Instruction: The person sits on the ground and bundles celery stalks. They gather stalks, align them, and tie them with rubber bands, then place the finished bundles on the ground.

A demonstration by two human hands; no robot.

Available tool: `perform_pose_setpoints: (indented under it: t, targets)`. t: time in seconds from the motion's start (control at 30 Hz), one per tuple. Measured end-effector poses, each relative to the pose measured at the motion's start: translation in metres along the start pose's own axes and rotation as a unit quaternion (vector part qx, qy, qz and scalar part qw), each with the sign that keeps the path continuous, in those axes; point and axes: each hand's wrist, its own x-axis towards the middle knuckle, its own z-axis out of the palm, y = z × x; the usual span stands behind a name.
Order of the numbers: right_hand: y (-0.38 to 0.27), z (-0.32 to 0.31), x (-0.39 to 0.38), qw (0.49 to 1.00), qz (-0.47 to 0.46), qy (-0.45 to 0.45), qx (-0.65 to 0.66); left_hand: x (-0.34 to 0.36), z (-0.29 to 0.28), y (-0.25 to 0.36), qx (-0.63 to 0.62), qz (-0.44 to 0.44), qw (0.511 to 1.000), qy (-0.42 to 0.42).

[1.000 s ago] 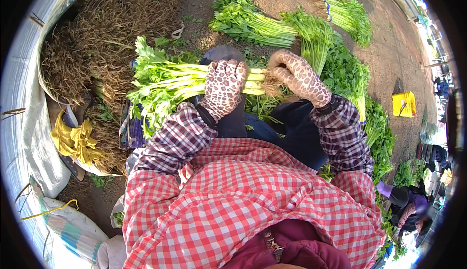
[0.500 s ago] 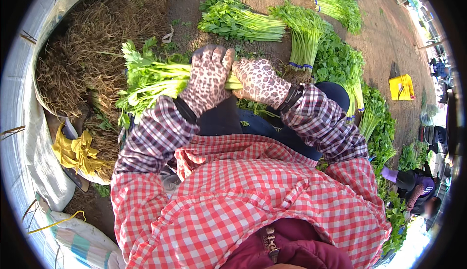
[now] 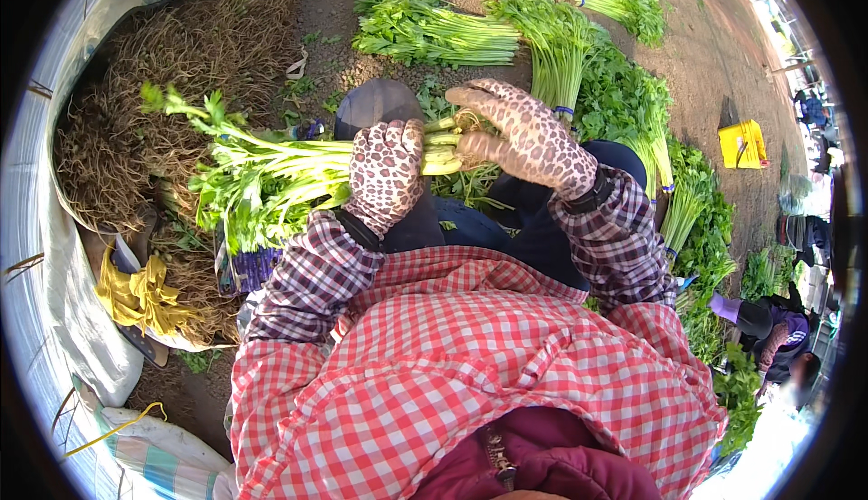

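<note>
A bunch of leafy green celery [image 3: 289, 167] lies sideways above my lap, its leaves to the left and its pale stalk ends to the right. My left hand [image 3: 384, 173], in a leopard-print glove, is wrapped round the lower stalks. Just right of the cut or root ends, my right hand [image 3: 533, 143], gloved the same way, has its fingers stretched and spread from the thumb. Its fingertips come near or touch the brownish roots at the stalk ends; exact contact is hard to tell. Purple-blue strips [image 3: 256, 269] show under the leaves.
A heap of dry brown roots [image 3: 181, 75] fills the left. Celery bunches [image 3: 438, 30], some tied with blue bands, lie on the ground ahead and to the right. A yellow container [image 3: 742, 145] stands farther right. A yellow cloth [image 3: 145, 294] lies left; another person [image 3: 768, 328] crouches at far right.
My right hand has loosened from the stalks and shifted right, its fingers spreading. The left hand keeps its hold, and more of the celery's stalks and leaves now show.
</note>
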Motion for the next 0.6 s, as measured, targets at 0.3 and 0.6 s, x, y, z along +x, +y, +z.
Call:
perform_pose_setpoints:
  t: [0.3, 0.6]
  targets:
    - [0.008, 0.008, 0.011, 0.994, 0.050, -0.093, 0.014, -0.003, 0.001, 0.001, 0.015, 0.012, 0.999, -0.030]
    - [-0.007, 0.009, 0.020, 0.996, -0.033, 0.042, -0.073, -0.001, 0.003, -0.004, -0.006, 0.012, 1.000, -0.019]
